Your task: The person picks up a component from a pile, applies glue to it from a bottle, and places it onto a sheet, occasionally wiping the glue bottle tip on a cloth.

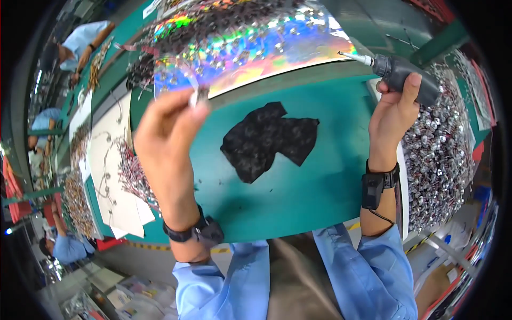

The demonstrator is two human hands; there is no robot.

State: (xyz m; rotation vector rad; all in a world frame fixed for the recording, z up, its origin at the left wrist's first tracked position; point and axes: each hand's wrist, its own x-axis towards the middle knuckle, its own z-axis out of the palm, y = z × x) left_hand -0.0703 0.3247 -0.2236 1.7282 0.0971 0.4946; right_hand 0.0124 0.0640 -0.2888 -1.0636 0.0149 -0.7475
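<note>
My left hand [169, 125] is raised over the left side of the green table mat [341, 186]. Its thumb and fingertips pinch a small silvery part [200, 96], mostly covered by the fingers, with a pale strip or wire rising from it. At the upper right, my right hand [392, 114] is wrapped round a dark grey squeeze bottle [402, 74]. The bottle lies tilted, its white tapered nozzle [358, 57] pointing left, well apart from the silvery part. Between the hands, a crumpled black cloth [269, 136] lies on the mat.
Beyond the mat lies a shiny rainbow-coloured sheet [250, 74] bearing rows of small wired metal parts. A dense heap of similar parts [434, 170] lines the right side. Wire bundles [133, 173] and white boards [109, 154] are at left. Other people in blue [85, 42] sit farther left.
</note>
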